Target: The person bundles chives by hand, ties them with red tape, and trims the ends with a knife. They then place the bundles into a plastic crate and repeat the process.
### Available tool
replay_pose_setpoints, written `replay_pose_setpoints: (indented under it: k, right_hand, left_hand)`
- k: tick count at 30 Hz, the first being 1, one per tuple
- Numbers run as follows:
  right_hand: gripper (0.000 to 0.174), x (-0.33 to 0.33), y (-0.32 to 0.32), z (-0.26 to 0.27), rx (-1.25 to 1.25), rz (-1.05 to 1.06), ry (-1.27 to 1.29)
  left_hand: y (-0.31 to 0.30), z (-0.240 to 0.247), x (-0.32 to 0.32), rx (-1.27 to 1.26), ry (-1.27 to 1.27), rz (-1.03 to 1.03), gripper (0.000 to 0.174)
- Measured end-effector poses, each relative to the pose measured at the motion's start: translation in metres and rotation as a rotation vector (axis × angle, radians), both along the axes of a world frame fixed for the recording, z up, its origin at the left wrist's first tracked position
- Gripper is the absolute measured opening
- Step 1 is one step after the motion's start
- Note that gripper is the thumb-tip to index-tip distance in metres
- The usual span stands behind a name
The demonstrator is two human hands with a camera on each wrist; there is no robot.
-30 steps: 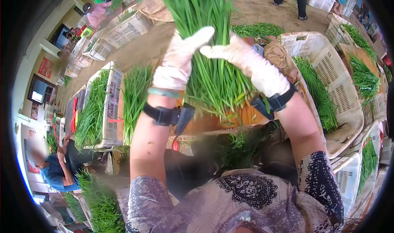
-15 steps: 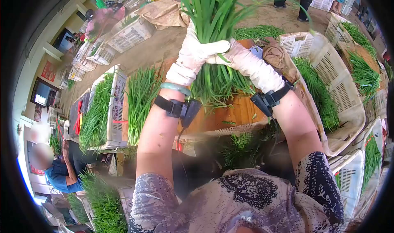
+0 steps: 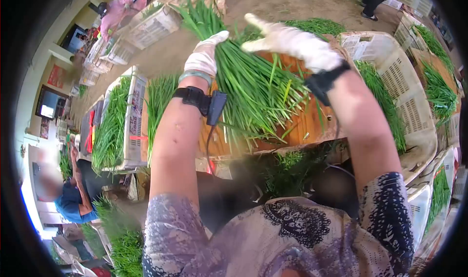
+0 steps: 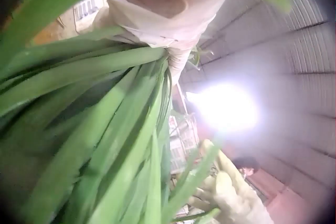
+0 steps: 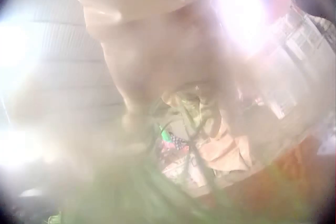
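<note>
My gloved left hand [image 3: 204, 56] grips the bunch of long green leaves [image 3: 258, 79] near its upper end, thumb lying across the blades, while my right hand [image 3: 296, 40] stands wide just beside it, thumb and fingers spread and holding nothing; whether its thumb brushes a leaf I cannot tell. The bunch slants over the wooden board [image 3: 314, 128], leaf tips poking out past my left hand, pale stem ends fanned toward me and to the right. I judge it light for its bulk, limp and springy in the leaves, firmer toward the stems, and likely slick if damp, so single blades could slide out of a loose grip. Squeezed hard, they would probably crease or bruise. The better hold, to my mind, is a broad wrap round the gathered part, with my right hand cupping the splayed stems from the side.
</note>
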State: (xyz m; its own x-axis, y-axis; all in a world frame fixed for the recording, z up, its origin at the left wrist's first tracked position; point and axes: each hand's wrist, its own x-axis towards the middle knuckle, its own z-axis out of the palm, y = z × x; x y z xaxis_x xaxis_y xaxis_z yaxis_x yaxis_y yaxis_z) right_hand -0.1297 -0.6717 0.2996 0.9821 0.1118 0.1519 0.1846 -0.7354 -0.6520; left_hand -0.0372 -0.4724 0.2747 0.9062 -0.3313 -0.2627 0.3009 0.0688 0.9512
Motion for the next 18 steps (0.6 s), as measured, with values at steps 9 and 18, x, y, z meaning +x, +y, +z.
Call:
replay_pose_setpoints:
  k: [9, 18]
  right_hand:
    - [0.062, -0.131, 0.043, -0.054, -0.464, 0.379, -0.248]
    - [0.030, -0.145, 0.083, -0.166, -0.667, 0.195, -0.248]
  left_hand:
    - [0.053, -0.052, 0.043, 0.202, -0.036, 0.128, 0.036]
    - [0.044, -0.029, 0.033, 0.179, -0.124, 0.132, 0.033]
